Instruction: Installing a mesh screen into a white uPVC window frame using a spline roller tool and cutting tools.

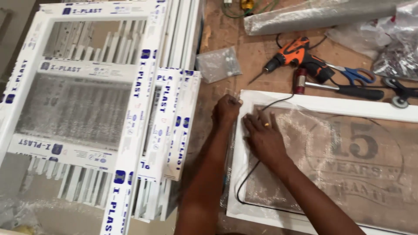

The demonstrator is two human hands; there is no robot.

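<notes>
Wooden counter (pixel 257 56) fills the view, white window frames (pixel 130 126) stacked at left. At lower right lies a white screen frame (pixel 322 104) with grey mesh (pixel 305 143) — light, floppy, likely easy to snag, best handled by its stiff rim. Left hand (pixel 226 109) pinches the frame's corner; right hand (pixel 263 137) lies open and flat, pressing the mesh — a black cord (pixel 246 178) runs beside it.
</notes>
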